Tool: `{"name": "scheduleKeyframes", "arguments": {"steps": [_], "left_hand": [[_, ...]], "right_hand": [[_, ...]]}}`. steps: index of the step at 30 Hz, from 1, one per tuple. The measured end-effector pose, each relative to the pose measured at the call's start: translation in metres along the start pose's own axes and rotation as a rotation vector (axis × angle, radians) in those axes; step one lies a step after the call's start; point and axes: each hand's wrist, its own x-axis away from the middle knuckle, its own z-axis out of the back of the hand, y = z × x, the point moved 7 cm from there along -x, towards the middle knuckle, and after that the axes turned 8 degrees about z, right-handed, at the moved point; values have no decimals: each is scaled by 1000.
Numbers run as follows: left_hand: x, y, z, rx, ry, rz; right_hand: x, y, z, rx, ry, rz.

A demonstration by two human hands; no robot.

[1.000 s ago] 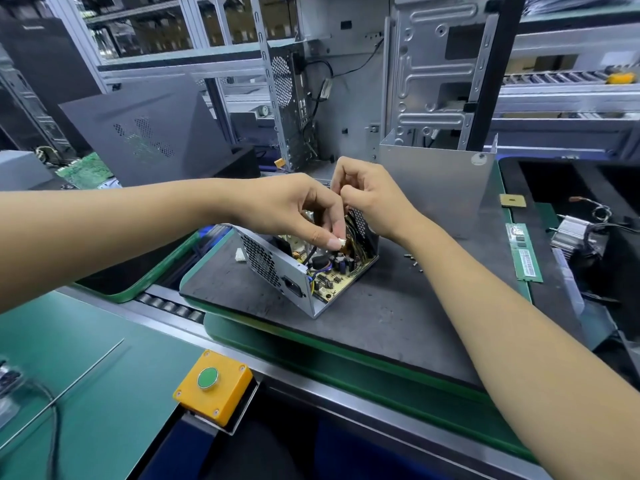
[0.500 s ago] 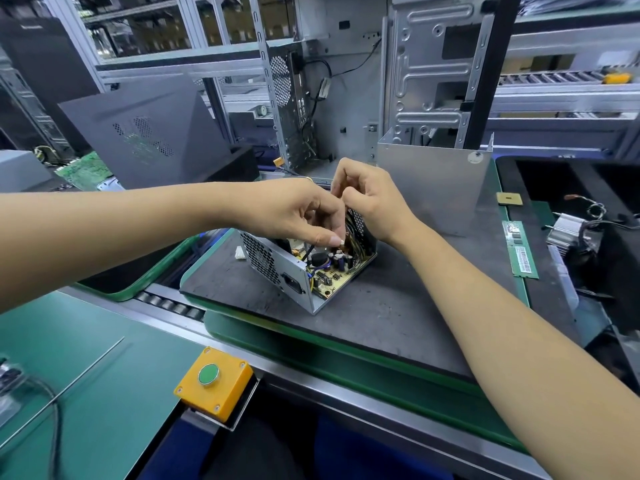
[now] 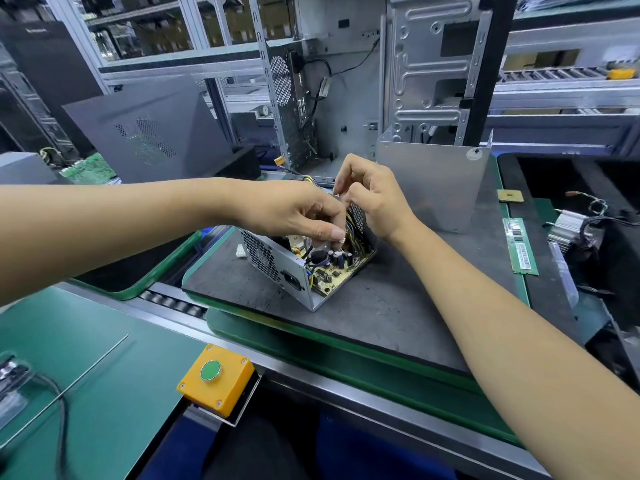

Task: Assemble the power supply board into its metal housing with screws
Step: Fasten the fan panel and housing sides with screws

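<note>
An open silver metal housing (image 3: 277, 268) with a vented side and a power socket sits on a dark grey mat (image 3: 398, 306). The yellowish power supply board (image 3: 332, 275) lies inside it, with capacitors and coloured wires. My left hand (image 3: 294, 216) reaches into the housing from above, thumb and fingertips pinched on a small white connector (image 3: 342, 240) above the board. My right hand (image 3: 374, 199) hovers over the housing's far wall, fingers curled at the wire bundle (image 3: 351, 223). What its fingertips hold is hidden.
A bent silver cover (image 3: 433, 185) stands upright behind the housing. A memory stick (image 3: 519, 245) lies at the mat's right edge, a heatsink with cables (image 3: 571, 230) beyond it. A yellow box with a green button (image 3: 214, 379) sits at the near edge. A small white part (image 3: 240, 252) lies left of the housing.
My left hand's pinch has dropped slightly toward the board. My right hand has lifted a little, staying over the far wall. The housing has not moved.
</note>
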Motion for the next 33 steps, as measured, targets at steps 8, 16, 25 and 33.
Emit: {"name": "scheduleKeyframes", "arguments": {"steps": [8, 16, 25, 33], "left_hand": [[1, -2, -1, 32, 18, -36], [-2, -5, 1, -20, -29, -18], [-28, 12, -7, -507, -189, 42], [-46, 15, -31, -897, -269, 56]], "right_hand": [[0, 3, 0, -51, 2, 0], [1, 2, 0, -52, 9, 4], [2, -3, -1, -144, 48, -3], [4, -5, -1, -151, 39, -28]]}}
